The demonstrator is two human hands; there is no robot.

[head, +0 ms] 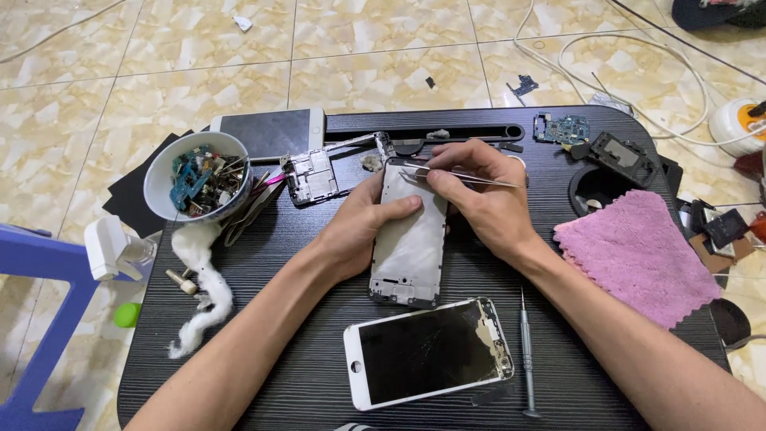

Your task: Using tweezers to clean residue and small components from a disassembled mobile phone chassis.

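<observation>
— What do you have on the head camera?

— I see two hands over a dark lap table (pixel 319 383). The left hand (pixel 363 227) wraps the left edge of a stripped phone frame (pixel 411 247), thumb pressed flat on its silver inner face. The frame lies lengthwise in the middle of the table, top end pointing away from me.

— And the right?

— The right hand (pixel 479 195) is pinched closed on one pair of metal tweezers (pixel 459 177), tips at the frame's upper end. I can't tell whether the tips touch anything there; the fingers hide that spot.

— Count the rest for me.

— Phones or phone parts: I count three besides the frame. One cracked white-faced screen (pixel 427 351) just below the frame, one white phone (pixel 271 129) at the table's far edge, one opened metal housing (pixel 313 175) beside the left hand. One screwdriver (pixel 527 355) lies right of the cracked screen. One white bowl (pixel 199 175) of small parts sits far left, one strip of cotton wool (pixel 209 291) trailing under it. One pink cloth (pixel 634 255) to the right, one blue circuit board (pixel 562 128) and one black bracket (pixel 622 158) beyond it.
</observation>
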